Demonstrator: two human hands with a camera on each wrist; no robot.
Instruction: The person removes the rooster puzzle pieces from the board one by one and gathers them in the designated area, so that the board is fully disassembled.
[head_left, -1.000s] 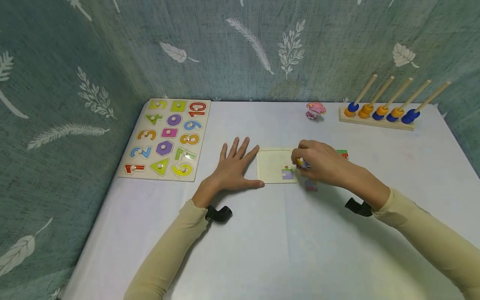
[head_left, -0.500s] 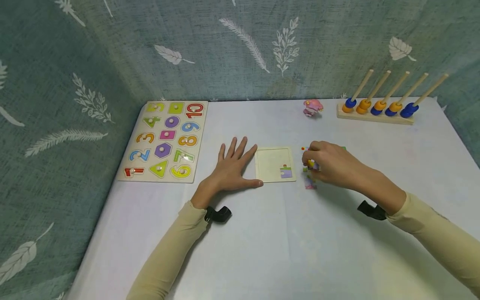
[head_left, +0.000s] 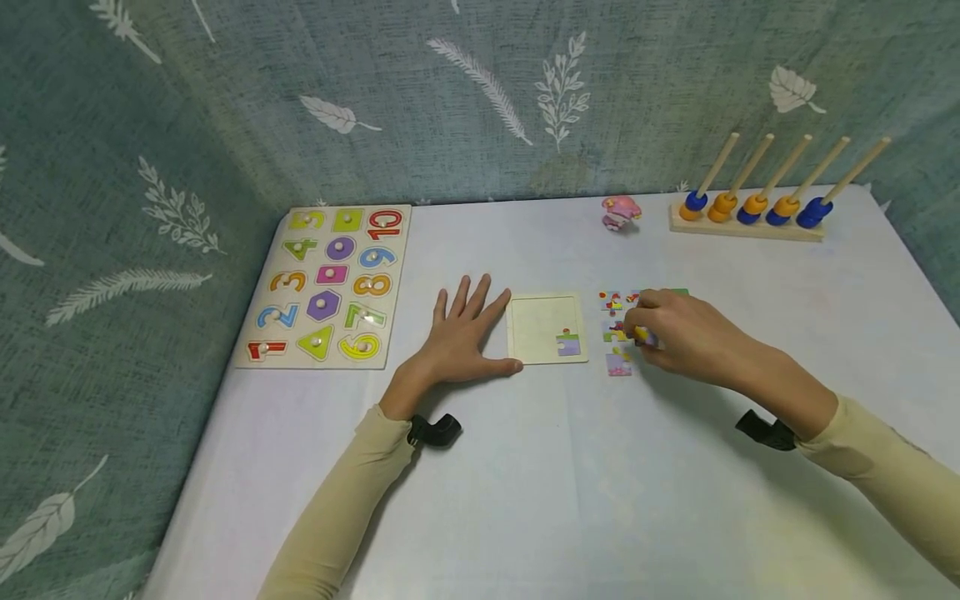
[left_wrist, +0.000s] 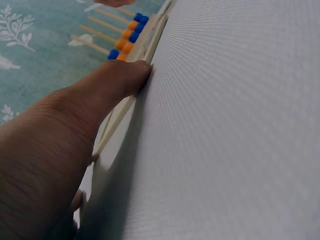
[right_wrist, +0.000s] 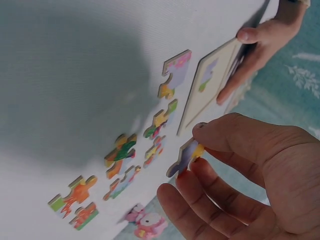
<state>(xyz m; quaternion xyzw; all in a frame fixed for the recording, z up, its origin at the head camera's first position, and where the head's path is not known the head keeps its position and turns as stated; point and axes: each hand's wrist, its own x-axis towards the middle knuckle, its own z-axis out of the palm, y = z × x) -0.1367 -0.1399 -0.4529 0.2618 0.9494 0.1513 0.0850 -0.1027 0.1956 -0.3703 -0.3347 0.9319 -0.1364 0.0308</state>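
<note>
My left hand (head_left: 463,340) lies with its fingers spread at the left side of a square wooden puzzle tray (head_left: 531,358). Its thumb touches the tray's near-left corner, and the index fingertip is by the far-left corner. One purple and green jigsaw piece (head_left: 568,345) sits in the tray's near-right corner. To the right, my right hand (head_left: 693,342) pinches a purple and yellow jigsaw piece (right_wrist: 187,156) between thumb and fingers, above the table. Several loose jigsaw pieces (head_left: 618,364) lie in rows beneath and beside this hand, which partly hides them in the head view.
A number-and-shape peg board (head_left: 300,356) lies at the left. Behind the loose pieces stands a small pink figurine (head_left: 620,213). At the back right is a wooden bead stacker (head_left: 750,227) with upright pegs. Leaf-patterned cloth (head_left: 450,125) rises behind the white table.
Carrying its jigsaw piece, my right hand has moved right, away from the tray and over the loose pieces, uncovering those nearest the tray. My left hand stays at the tray; the head view shifts slightly.
</note>
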